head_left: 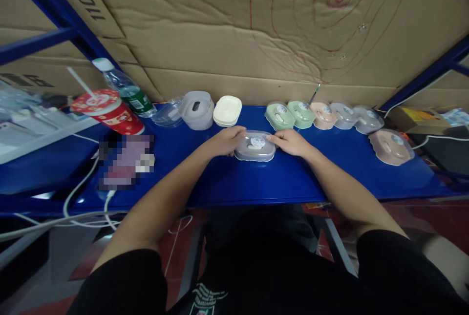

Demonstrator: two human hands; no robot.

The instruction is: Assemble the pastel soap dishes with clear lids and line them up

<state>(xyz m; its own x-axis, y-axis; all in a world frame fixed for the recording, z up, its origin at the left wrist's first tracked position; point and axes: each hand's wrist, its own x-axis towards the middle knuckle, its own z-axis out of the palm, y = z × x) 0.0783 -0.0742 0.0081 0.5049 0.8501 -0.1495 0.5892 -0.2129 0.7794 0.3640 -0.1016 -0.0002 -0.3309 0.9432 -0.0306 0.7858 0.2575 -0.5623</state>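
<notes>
A small lidded food container [255, 151] with a see-through lid, a round label and a pale tab rests at the middle of the blue table. My left hand [227, 140] grips its left end, fingers curled round the side. At the opposite end, my right hand [292, 142] is closed on the lid's rim, thumb near the label. Just behind my left hand are cream trays [227, 110], nested together, and a stack of greyish containers [198, 112]. Transparent lids [168, 112] lie beside that stack. The undersides of both hands are hidden.
Along the back right stand lidded containers: green ones [279, 115], a peach one [324, 115], grey ones [343, 115] and a pinkish one [391, 147]. At left are a red cup [113, 112] with a straw, a water bottle [128, 93] and white cables [82, 185]. Cardboard [205, 27] backs the table.
</notes>
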